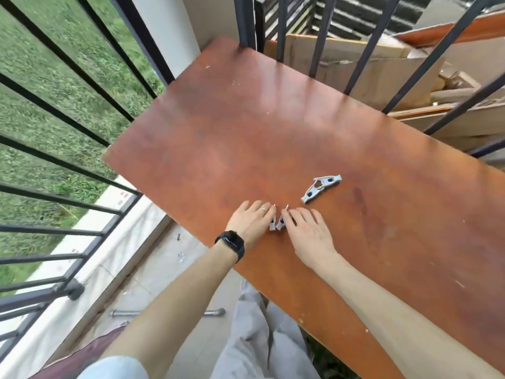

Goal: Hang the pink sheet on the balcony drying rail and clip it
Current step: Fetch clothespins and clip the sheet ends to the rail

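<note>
Two grey plastic clips (321, 187) lie together on a brown wooden board (246, 138). Nearer to me, my left hand (252, 222), with a black watch on its wrist, and my right hand (308, 231) rest side by side on the board. Two more grey clips (276, 224) sit between them, one at each thumb. My fingers curl over them and hide most of each clip. A dark pink cloth (82, 359) shows at the bottom left edge. The black balcony railing (54, 160) runs along the left.
Black bars (322, 36) also fence the board's far side, with cardboard and wood scraps (382, 69) behind them. Grass lies far below on the left. A metal pipe (213, 313) lies on the concrete floor by my grey trousers (259, 337).
</note>
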A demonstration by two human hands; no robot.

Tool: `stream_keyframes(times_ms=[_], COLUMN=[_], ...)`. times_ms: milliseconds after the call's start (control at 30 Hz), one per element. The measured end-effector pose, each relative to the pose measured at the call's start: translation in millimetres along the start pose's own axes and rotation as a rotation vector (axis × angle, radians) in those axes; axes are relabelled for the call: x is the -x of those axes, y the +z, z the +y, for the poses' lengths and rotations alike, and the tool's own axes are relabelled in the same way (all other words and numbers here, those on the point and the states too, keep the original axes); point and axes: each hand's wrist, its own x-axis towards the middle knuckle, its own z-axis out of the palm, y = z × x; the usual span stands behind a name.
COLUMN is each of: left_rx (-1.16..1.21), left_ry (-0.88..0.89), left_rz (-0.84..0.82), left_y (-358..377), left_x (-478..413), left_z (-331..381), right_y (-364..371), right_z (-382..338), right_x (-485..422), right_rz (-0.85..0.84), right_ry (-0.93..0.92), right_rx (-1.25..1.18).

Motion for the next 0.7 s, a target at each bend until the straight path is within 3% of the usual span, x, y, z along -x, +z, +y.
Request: stream_keyframes(times_ms=[100, 167, 267, 333, 400, 467, 567, 700], left_rx=[-0.018, 0.040, 0.235, 0.508, 0.870, 1.118, 1.353, 1.640], left_ry=[-0.011, -0.049, -0.262, -0.479, -0.697, -0.806, -0.761, -0.697], left_rz=[0.051, 0.020, -0.091, -0.123, -0.054, 0.072, 0.238, 0.430], left_y=[6, 10, 14, 19, 12, -6, -43, -95], left_x=[20, 30, 50, 67, 87, 106, 134, 173], left_z=[6, 12, 17, 18, 18, 18, 19, 13], right_y=[8, 3, -8, -16, -32, -55, -96, -148], right_z=[-6, -7, -12, -19, -30, -44, -64, -90], right_x=[19, 24, 29, 37, 47, 56, 67, 69], right_rz=[0.069, 0.019, -0.133, -0.172, -0.184, -0.193, -0.126, -0.005], right_ry=[-0.046, 0.006, 0.124, 0.208, 0.284, 0.368, 0.393, 0.241], right_rx=[0.067, 0.041, -0.077, -0.245, -0.478, -0.754, -0.995, -1.086])
